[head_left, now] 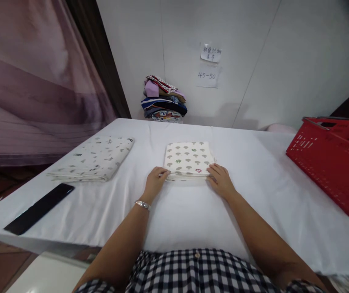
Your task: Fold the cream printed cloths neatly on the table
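A folded white cloth [188, 158] with grey mushroom prints, plus a few green and red ones, lies in front of me on the white-covered table. At its near left corner, my left hand [155, 182] is closed with thumb and fingers on the edge. My right hand [222, 180] grips the near right corner, fingers on top and thumb at the front fold. Further left lies another folded white cloth [96, 159] with a dark scattered print, apart from both hands.
A long black flat object [40, 208] lies at the table's left front. On the right stands a red plastic basket [330, 162] with a handle. Folded fabrics [164, 99] are stacked by the back wall, where paper notes [207, 76] hang. A pinkish curtain [34, 81] drapes at left.
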`<state>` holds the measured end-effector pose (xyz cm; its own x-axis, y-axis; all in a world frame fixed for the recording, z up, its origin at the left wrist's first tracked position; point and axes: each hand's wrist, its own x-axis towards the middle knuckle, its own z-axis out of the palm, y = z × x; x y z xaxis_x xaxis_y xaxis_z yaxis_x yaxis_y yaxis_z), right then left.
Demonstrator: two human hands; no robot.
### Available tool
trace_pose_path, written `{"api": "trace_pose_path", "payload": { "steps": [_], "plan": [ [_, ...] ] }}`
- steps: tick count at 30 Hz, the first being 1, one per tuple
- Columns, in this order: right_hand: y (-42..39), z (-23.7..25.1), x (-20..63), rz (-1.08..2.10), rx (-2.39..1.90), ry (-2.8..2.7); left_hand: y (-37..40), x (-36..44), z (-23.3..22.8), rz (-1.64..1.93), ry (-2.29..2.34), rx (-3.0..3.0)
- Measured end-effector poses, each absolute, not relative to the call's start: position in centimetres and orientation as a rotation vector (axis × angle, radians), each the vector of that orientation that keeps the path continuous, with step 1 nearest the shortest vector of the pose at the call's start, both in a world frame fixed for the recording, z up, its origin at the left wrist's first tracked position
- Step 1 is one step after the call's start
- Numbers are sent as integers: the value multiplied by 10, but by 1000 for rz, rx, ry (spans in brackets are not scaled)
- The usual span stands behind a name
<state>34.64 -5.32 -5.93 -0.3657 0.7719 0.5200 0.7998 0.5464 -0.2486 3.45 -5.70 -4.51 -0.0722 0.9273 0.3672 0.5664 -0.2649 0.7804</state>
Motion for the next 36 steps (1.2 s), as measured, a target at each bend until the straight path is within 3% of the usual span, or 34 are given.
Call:
{"api": "trace_pose_path", "payload": {
  "steps": [12,23,36],
  "plan": [
    [-53,-54,308,-173,-1072,-2239,-61,55,-47,1371,1581,2156],
    [-52,-54,310,-223,-1162,-2225,-61,78,-43,933,1515,2624],
    [-54,-53,316,-234,-1306,-2323,-46,110,-33,657,1538,2950]
  ]
}}
